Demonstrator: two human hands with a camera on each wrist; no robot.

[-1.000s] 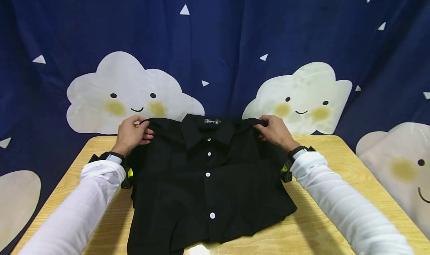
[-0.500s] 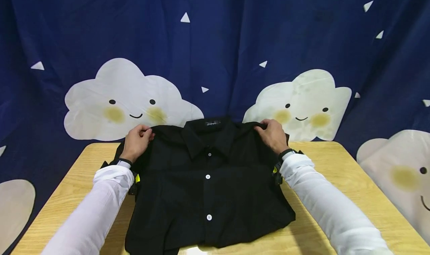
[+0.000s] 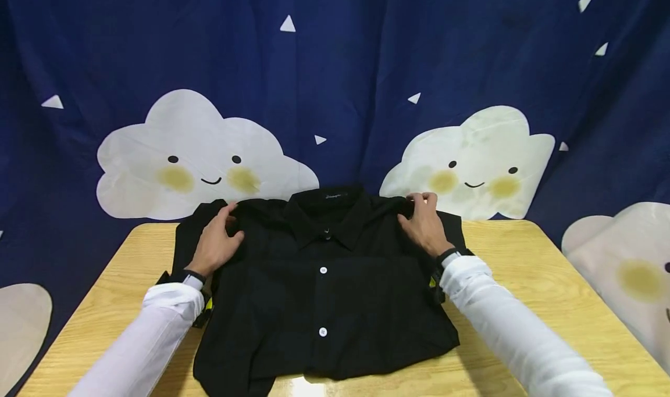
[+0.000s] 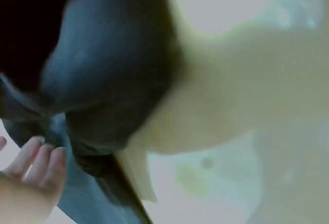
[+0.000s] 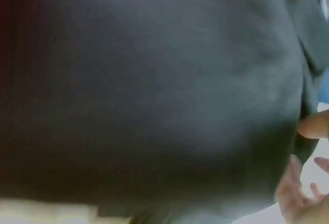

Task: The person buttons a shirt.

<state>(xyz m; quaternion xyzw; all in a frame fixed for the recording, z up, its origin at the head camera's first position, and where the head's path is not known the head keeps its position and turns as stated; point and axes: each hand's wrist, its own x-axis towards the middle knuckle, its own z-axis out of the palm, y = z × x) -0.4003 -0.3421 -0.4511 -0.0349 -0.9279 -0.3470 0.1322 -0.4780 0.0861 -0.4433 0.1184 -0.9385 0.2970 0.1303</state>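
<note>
A black button-up shirt (image 3: 366, 304) lies on the wooden table, its collar at the far edge and white buttons running down its middle. At its left shoulder in the head view is my left hand (image 3: 216, 243), thumb and forefinger spread apart over the cloth. My right hand (image 3: 423, 225) is at the other shoulder, with a gap between thumb and fingers. In the left wrist view, the fingers (image 4: 43, 165) are loosely bent beside dark cloth. Thumb (image 5: 314, 125) and fingers stand apart at the shirt's edge in the right wrist view.
The pale wooden table (image 3: 515, 286) extends to both sides of the shirt. Behind its far edge hangs a dark blue curtain (image 3: 345, 65) printed with smiling clouds and small white triangles.
Both hands have loosened from pinching the shirt's shoulders, and their fingers have spread. The shoulders have come down, and dark sleeve cloth now shows beyond each hand.
</note>
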